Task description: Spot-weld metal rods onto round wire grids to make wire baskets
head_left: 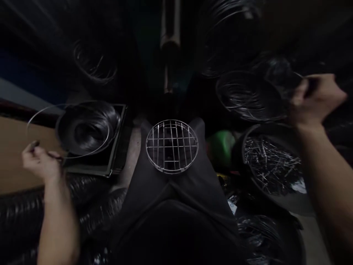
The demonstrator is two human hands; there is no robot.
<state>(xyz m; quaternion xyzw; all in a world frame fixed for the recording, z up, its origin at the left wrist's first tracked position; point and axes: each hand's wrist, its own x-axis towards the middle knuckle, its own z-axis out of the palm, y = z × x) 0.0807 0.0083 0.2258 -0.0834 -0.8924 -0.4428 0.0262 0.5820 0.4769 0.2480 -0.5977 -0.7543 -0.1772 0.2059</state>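
On the lap between the knees rests a round wire grate (172,146), its crossed bars inside a circular rim. My left hand (42,160) is closed on a large thin wire ring (108,136), out at the left. Dark bits show at its fingers; I cannot tell what they are. The ring hangs over a dark bowl of wire rings (89,129). My right hand (317,97), blurred, is raised at the right with its fingers closed. A dark shape shows inside its grip and a thin bright line by the fingertips; what it holds is unclear.
A bin of short wire pieces (271,165) stands at the right, below a dark basin of wire rings (245,97). A metal post (170,22) rises ahead of the knees. A green object (223,145) lies right of the lap. Black-wrapped bundles (102,206) lie at the left.
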